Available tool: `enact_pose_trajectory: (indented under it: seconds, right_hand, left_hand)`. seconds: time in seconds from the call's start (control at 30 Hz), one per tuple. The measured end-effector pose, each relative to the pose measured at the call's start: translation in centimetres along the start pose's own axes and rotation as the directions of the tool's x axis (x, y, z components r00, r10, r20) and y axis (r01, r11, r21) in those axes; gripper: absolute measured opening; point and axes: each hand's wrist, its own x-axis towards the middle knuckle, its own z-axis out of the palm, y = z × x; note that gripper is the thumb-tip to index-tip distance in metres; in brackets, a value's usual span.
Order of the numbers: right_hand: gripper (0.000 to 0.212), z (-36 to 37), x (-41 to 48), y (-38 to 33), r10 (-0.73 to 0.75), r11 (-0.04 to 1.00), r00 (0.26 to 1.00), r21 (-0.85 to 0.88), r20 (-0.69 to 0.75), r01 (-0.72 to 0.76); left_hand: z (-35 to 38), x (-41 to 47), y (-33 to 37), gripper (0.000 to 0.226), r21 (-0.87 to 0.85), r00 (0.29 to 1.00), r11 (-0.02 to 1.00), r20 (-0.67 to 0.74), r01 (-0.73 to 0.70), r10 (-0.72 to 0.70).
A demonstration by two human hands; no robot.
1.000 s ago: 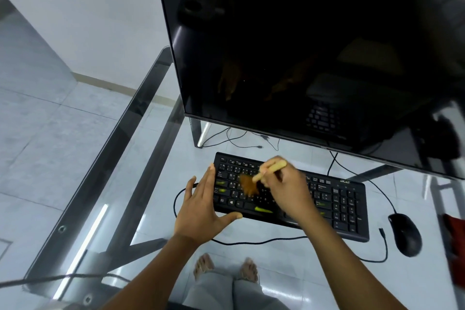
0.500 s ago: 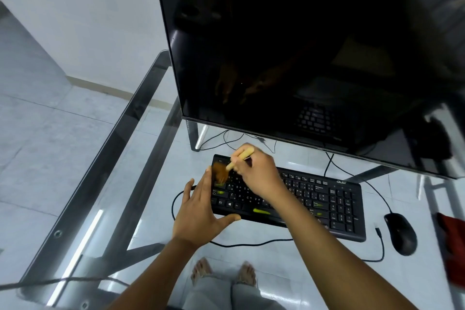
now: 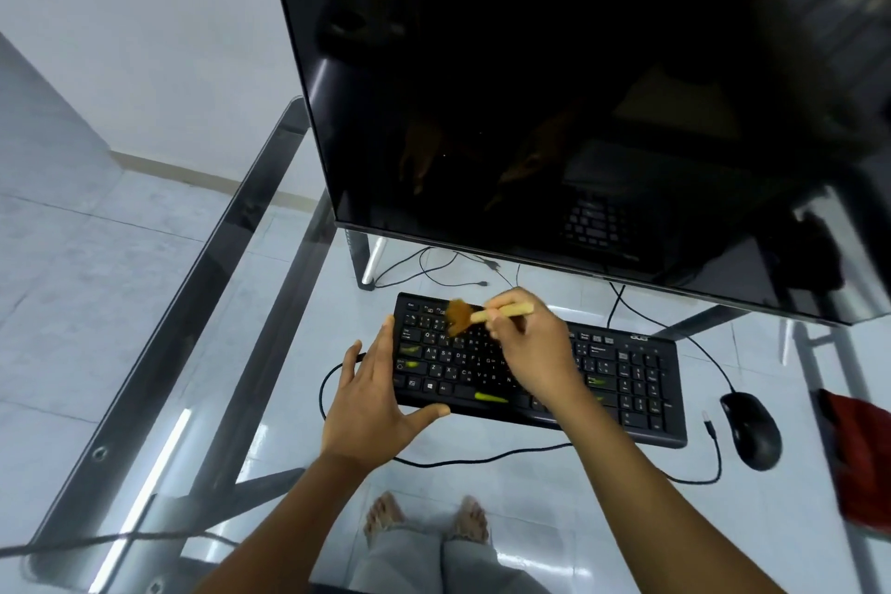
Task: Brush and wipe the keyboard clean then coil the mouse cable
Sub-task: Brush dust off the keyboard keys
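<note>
Just a moment before, the brush (image 3: 475, 315) was down among the middle keys, and then it swept out to the far left corner of the keyboard (image 3: 622, 381); now its brown bristles sat on the top rows a little way in from that corner. That looked like brushing still going on, row by row, with the wiping and the cable job not yet begun. In the head view, the right hand (image 3: 533, 350) was closed tight around the pale wooden handle, with the bristles pointing left. The left hand (image 3: 373, 405) was open and flat, holding nothing, and pressed against the keyboard's left end to keep it from sliding. The keyboard lay near the middle of the glass table (image 3: 159, 424), in front of the big dark screen (image 3: 554, 101). The mouse (image 3: 749, 429) sat by the table's right edge, its cable (image 3: 487, 456) lying loose along the front. The bristles were blurry. The right hand hid some middle keys. A red cloth (image 3: 860, 458) was cut off at the right edge. Small yellow-green marks on some keys were hard to make out.
</note>
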Motion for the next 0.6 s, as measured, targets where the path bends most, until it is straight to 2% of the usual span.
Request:
enact_pose_trajectory:
  seconds: [0.03,0.07,0.1,0.13,0.17,0.2,0.23,0.3,0.33,0.37,0.4,0.43,0.47,0.53,0.57,0.6]
  right_hand:
    - [0.013,-0.5,-0.1,0.5,-0.020,1.000,0.993,-0.003,-0.115,0.020]
    - [0.014,-1.1,-0.3,0.8,-0.013,0.999,0.987,0.046,-0.160,0.021]
    - [0.013,-1.5,-0.6,0.9,0.025,0.992,0.993,0.126,-0.117,-0.010]
    - [0.012,-1.7,-0.9,0.9,0.060,0.986,0.998,0.153,0.015,-0.062]
    - [0.013,-1.7,-1.3,1.3,0.071,0.984,0.986,0.151,0.151,-0.094]
    - [0.017,-1.8,-1.5,1.5,0.063,0.994,0.980,0.076,0.187,-0.078]
    - [0.020,-1.9,-1.6,1.9,0.035,0.998,0.991,0.046,0.130,-0.042]
    - [0.019,-2.4,-1.4,2.2,-0.023,1.000,0.995,0.018,-0.094,0.024]
    - [0.016,-2.6,-1.4,2.2,-0.002,0.997,0.995,0.081,-0.102,0.011]
    - [0.013,-2.6,-1.4,1.9,0.051,0.988,0.998,0.148,-0.024,-0.047]
    - [0.013,-2.5,-1.6,1.6,0.091,0.977,0.988,0.183,0.121,-0.113]
    - [0.013,-2.5,-1.7,1.4,0.110,0.979,0.971,0.147,0.214,-0.143]
    - [0.014,-2.5,-1.7,1.4,0.110,0.984,0.972,0.114,0.210,-0.136]
    - [0.017,-3.1,-1.5,1.4,0.063,0.996,0.998,0.064,-0.020,-0.062]
    - [0.017,-3.4,-1.5,1.4,0.064,0.993,0.995,0.101,-0.075,-0.057]
    - [0.016,-3.4,-1.6,1.2,0.079,0.985,0.996,0.154,-0.039,-0.072]
  left_hand:
    - [0.1,0.0,0.0,0.120,-0.009,1.000,1.000,0.002,0.005,-0.005]
    - [0.0,0.0,0.1,0.121,-0.019,1.000,1.000,-0.004,0.011,-0.011]
    - [0.0,0.0,0.1,0.121,-0.027,1.000,0.999,-0.014,0.019,-0.019]
    - [-0.1,0.0,0.2,0.122,-0.029,0.999,0.999,-0.022,0.024,-0.025]
    - [-0.2,0.0,0.2,0.122,-0.028,0.999,0.999,-0.023,0.027,-0.027]
    - [-0.2,0.0,0.4,0.121,-0.025,0.999,0.999,-0.021,0.025,-0.026]
    - [-0.2,0.0,0.4,0.121,-0.023,1.000,0.999,-0.017,0.022,-0.022]
    - [-0.2,0.0,0.4,0.121,-0.029,1.000,0.999,-0.014,0.021,-0.021]
    - [-0.1,0.0,0.4,0.122,-0.031,1.000,0.999,-0.016,0.021,-0.021]
    - [-0.1,0.0,0.2,0.122,-0.029,1.000,0.999,-0.017,0.019,-0.020]
    - [0.0,0.0,0.2,0.122,-0.023,1.000,1.000,-0.020,0.018,-0.019]
    - [0.0,0.0,0.1,0.122,-0.019,1.000,1.000,-0.019,0.019,-0.019]
    - [0.0,0.0,0.1,0.122,-0.017,1.000,1.000,-0.018,0.017,-0.017]
    - [0.0,0.0,0.2,0.121,-0.019,1.000,1.000,-0.016,0.008,-0.008]
    - [0.1,0.1,0.2,0.122,-0.021,1.000,1.000,-0.021,0.003,-0.004]
    - [0.1,0.1,0.3,0.122,-0.020,1.000,1.000,-0.027,0.002,-0.003]
